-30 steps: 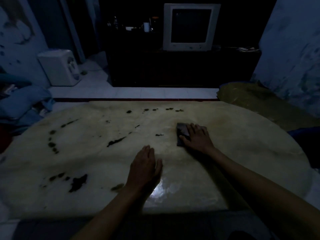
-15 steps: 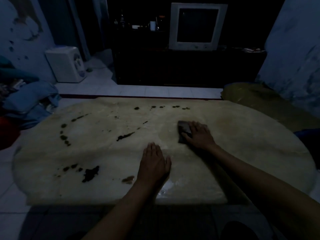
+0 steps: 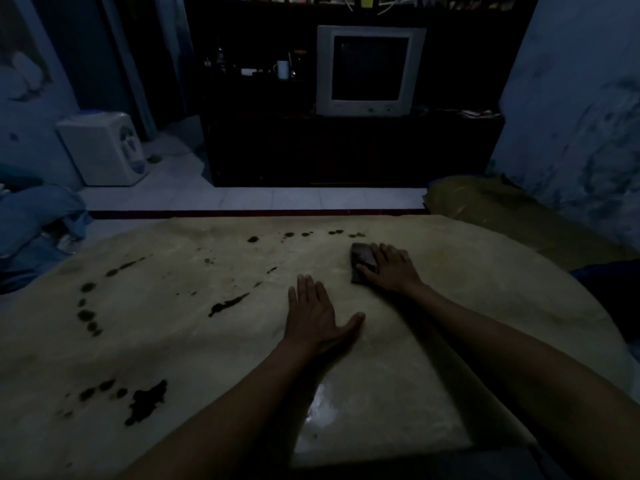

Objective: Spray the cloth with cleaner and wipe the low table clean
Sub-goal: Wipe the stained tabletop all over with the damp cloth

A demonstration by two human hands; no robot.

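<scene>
Both forearms reach forward from the bottom edge over the pale, stone-like tabletop (image 3: 467,306) in a dim room. The left hand (image 3: 317,318) lies palm down and flat on the surface near the middle, its fingers (image 3: 304,289) straight, close together and pointing away from the person, the thumb spread out to the right; it holds nothing. The right hand (image 3: 389,268) lies further out and to the right, palm down on a dark cloth (image 3: 362,259), fingers spread and angled forward and to the left, pressing the cloth against the tabletop rather than gripping it. The cloth is folded into a small pad; its long axis runs roughly away from the person, and most of its right part is hidden under the hand. Dark stains (image 3: 147,403) are scattered over the left half and along the far edge of the tabletop, some just beyond the cloth. A glossy patch (image 3: 322,407) shines near the front edge between the two arms. Beyond the tabletop a boxy television (image 3: 369,71) sits on a dark cabinet (image 3: 346,150), and a white appliance (image 3: 104,148) stands on the floor to the left. No writing or brand is legible in this light.
</scene>
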